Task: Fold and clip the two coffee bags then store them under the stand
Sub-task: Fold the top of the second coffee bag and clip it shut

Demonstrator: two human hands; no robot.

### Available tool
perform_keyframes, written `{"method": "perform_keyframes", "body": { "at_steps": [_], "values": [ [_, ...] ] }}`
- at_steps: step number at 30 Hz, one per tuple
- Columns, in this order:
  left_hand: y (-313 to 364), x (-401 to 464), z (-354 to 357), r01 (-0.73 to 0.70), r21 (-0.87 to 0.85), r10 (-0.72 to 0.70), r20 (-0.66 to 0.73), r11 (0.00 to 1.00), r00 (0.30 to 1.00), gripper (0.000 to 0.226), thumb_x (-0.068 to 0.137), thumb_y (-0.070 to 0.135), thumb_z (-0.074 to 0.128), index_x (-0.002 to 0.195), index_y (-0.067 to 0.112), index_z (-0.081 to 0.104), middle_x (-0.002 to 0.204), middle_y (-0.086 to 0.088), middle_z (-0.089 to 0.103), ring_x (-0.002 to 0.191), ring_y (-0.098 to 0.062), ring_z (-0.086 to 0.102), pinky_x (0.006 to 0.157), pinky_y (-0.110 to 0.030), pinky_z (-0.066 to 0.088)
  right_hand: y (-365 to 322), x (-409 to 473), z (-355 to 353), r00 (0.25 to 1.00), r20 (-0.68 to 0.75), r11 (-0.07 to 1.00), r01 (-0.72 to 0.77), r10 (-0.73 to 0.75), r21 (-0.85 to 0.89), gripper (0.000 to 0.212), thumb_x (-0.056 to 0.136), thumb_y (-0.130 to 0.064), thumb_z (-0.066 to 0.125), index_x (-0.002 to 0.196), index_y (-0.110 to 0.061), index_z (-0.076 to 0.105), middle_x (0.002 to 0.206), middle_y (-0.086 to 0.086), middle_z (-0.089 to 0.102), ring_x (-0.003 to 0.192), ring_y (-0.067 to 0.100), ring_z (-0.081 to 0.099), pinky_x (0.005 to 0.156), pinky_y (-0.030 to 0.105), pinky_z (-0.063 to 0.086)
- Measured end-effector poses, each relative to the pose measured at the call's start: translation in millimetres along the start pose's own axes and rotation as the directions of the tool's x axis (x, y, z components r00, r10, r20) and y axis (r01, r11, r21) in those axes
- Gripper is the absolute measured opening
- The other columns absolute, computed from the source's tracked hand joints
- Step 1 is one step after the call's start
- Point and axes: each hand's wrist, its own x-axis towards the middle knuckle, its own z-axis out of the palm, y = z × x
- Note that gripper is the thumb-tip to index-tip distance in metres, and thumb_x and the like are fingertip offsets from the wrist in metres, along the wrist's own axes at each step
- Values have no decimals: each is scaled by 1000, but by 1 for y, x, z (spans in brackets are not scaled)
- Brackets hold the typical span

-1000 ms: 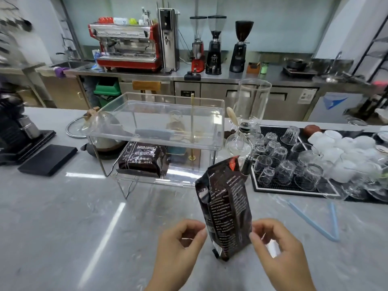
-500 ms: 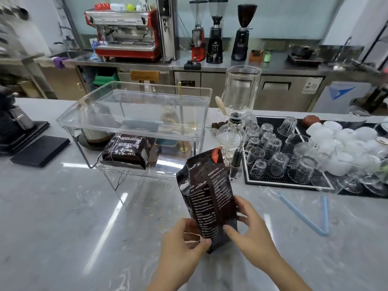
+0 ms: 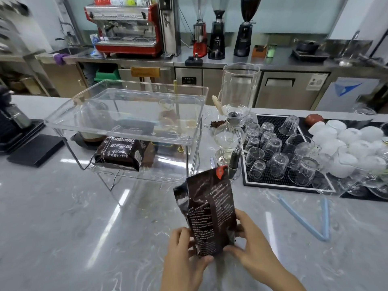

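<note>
On the marble counter [image 3: 63,227] in front of me, a dark coffee bag [image 3: 210,215] stands upright, top unfolded, an orange tag at its upper corner. My left hand [image 3: 184,255] pinches its lower left edge, thumb curled under the base; my right hand [image 3: 252,248] grips the lower right side, fingers wrapped behind. Fine print on its back panel too small to read. Second coffee bag [image 3: 119,152] lies flat on the shelf under the clear stand [image 3: 126,114]; label reads "BAKED COFFEE", "NET WEIGHT: 454g". Blue clip [image 3: 308,221] lies open on the counter to my right, apart from the bag. Since a second ago: both hands have closed onto the bag's bottom, where before they sat loosely beside it; bag now tilts less.
</note>
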Motion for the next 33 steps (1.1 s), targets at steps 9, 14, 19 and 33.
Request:
{"method": "perform_keyframes", "body": {
  "at_steps": [9, 14, 19, 33],
  "values": [
    [-7, -7, 19, -101, 28, 102, -51, 995, 994, 76, 67, -17, 70, 125, 32, 64, 128, 4, 65, 88, -6, 75, 77, -18, 59, 16, -25, -4, 983, -182, 1000, -25, 22, -13, 90, 62, -2, 84, 114, -65, 47, 106, -21, 67, 80, 8, 67, 73, 20, 57],
    [-5, -1, 27, -49, 30, 49, 7, 998, 999, 72, 66, -22, 75, 115, 30, 71, 89, 16, 76, 74, 5, 73, 71, 0, 48, 19, -36, -9, 966, -256, 999, -36, 36, 5, 81, 60, 3, 83, 108, -57, 57, 94, -19, 72, 76, 8, 68, 68, 15, 54],
    [8, 3, 28, -40, 23, 39, 45, 999, 998, 75, 69, -14, 79, 91, 56, 62, 73, 32, 71, 67, 12, 69, 65, 1, 45, 22, -42, -14, 943, -313, 993, -90, 110, 79, 65, 56, 1, 85, 98, -45, 68, 76, -9, 74, 60, 8, 63, 61, 12, 52],
    [32, 11, 21, -10, -76, 15, 58, 997, 998, 58, 76, 5, 84, 99, 56, 70, 71, 20, 78, 64, 2, 74, 65, -13, 58, 5, -52, -32, 945, -251, 975, -184, 210, 124, 28, 69, -32, 82, 93, -34, 68, 86, -3, 75, 78, 12, 69, 79, 16, 54]
  ]
}}
